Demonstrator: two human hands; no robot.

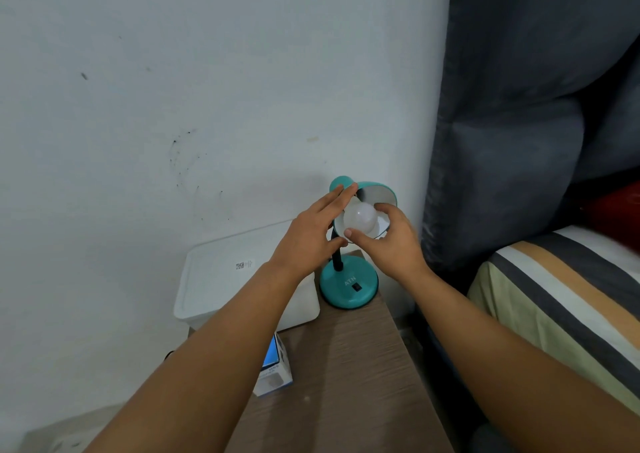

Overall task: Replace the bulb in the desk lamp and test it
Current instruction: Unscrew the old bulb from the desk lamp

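A teal desk lamp stands at the far end of a brown table; its round base (348,284) carries a black switch. The teal shade (379,191) is tilted toward me, white inside. A white round bulb (360,218) sits at the shade's mouth. My right hand (388,241) curls its thumb and fingers round the bulb from the right. My left hand (311,234) reaches up along the shade's left side with straight fingers touching its teal top. The socket is hidden behind the bulb.
A white lidded plastic box (228,279) stands left of the lamp. A small bulb carton (273,369) lies at the brown table's (349,366) left edge. A grey curtain (502,123) and a striped bed (568,300) are to the right. A white wall is behind.
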